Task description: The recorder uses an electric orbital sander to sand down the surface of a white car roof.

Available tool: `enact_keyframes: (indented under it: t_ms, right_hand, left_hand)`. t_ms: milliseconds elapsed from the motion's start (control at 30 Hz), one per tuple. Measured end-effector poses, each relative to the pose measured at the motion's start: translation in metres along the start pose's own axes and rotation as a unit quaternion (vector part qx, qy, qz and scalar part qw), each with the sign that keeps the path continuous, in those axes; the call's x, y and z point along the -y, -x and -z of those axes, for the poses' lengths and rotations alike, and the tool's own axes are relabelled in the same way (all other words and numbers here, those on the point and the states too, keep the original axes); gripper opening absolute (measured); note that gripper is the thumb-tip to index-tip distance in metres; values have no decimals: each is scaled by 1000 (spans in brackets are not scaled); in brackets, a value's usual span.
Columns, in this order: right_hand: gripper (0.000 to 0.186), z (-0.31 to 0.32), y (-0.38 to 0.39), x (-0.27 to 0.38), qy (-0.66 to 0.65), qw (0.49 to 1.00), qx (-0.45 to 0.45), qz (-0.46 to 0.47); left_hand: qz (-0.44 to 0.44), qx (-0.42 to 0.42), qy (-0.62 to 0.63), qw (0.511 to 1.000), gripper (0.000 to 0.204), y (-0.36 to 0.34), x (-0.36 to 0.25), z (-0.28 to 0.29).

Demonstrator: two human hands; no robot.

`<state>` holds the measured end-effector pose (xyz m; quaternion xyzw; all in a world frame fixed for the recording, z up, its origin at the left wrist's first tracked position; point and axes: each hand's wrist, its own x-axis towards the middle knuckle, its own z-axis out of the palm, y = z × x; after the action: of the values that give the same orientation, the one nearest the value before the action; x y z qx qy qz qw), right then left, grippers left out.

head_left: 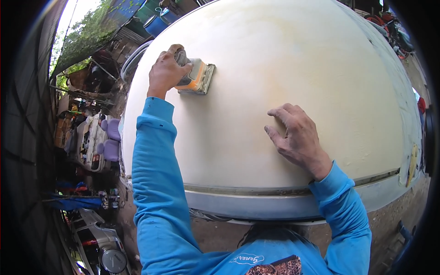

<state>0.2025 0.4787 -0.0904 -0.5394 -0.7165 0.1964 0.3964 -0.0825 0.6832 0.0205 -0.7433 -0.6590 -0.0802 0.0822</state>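
My left hand (166, 73) grips an orange and grey power sander (198, 80) by its top; the sander's flat pad rests on a large pale cream vehicle panel (343, 73), probably a roof, at the upper left of that surface. My right hand (294, 135) is to the right and lower, fingers curved and apart with nothing visible in them; whether it touches the panel I cannot tell. A dark groove (247, 191) runs along the panel's near edge, and a faint yellowish patch shows in the paint.
At left are blue barrels (156, 27), a stripped car body with purple seats (110, 142) and a silver vehicle (94, 238) at lower left. Dark mesh sheeting hangs at the far left. Clutter with red items (378, 20) lies beyond the panel's upper right.
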Motion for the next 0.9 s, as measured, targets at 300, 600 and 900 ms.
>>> enact_keyframes:
  t_ms: [300, 600, 900]
  right_hand:
    - [27, -3, -7, -9, 4, 1000, 1, 9]
    - [27, -11, -15, 0, 12, 1000, -3, 3]
    - [27, -11, -22, 9, 1, 1000, -7, 7]
  left_hand:
    - [84, 13, -65, 994, 70, -41, 61, -14]
    - [-15, 2, 3, 1000, 61, -24, -6, -4]
    - [-67, -5, -2, 998, 60, -37, -46, 0]
